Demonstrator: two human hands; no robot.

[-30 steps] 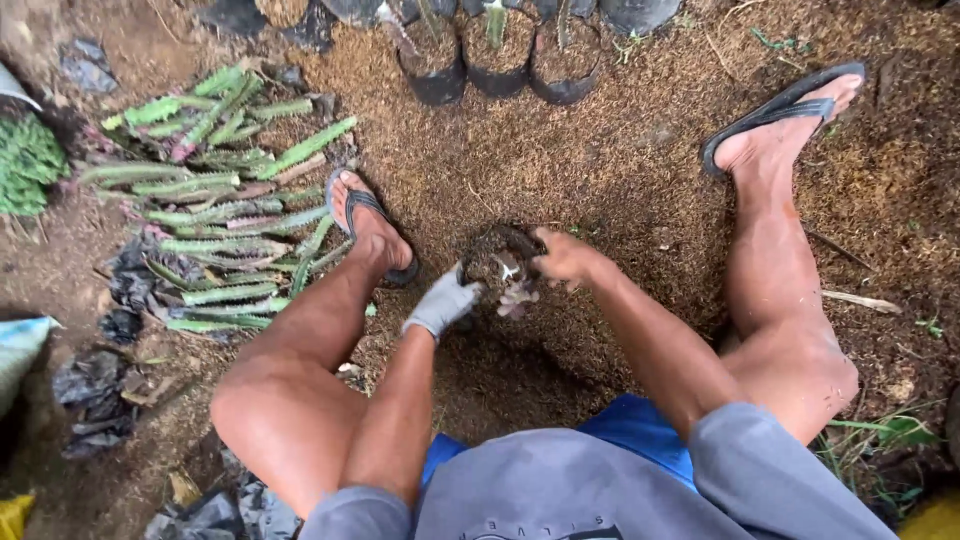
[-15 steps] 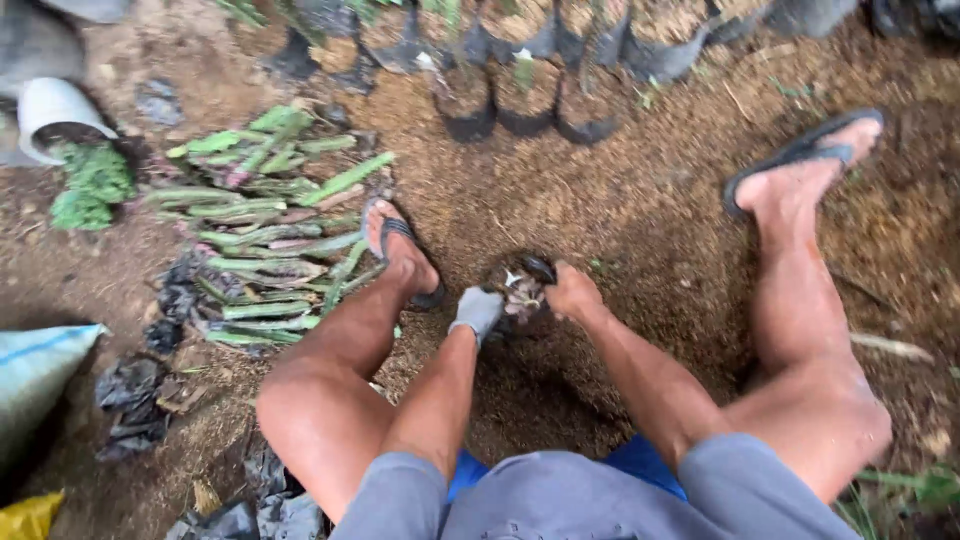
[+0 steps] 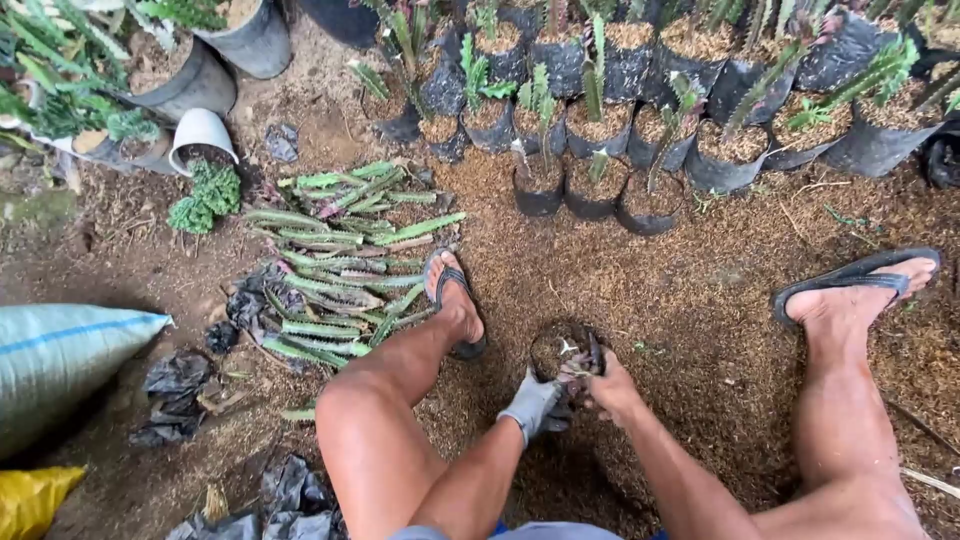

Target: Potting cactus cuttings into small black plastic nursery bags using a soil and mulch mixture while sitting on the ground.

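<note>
Soft, floppy black grow bag (image 3: pixel 566 352) on the ground between the feet, gloved left hand (image 3: pixel 531 404) and bare right hand (image 3: pixel 608 386) clutching its rim; likely light, best pinched at the rim

- A small black nursery bag (image 3: pixel 562 352) stands upright on the brown, husk-strewn ground between the person's two bare legs, just right of the sandalled foot.
- Its mouth is open and round, the soft plastic rim crumpled.
- Inside it is dark brown potting mix with a few pale bits on top.
- The gloved left hand (image 3: pixel 533 405) and bare right hand (image 3: pixel 610 388) grip its near rim.
</note>
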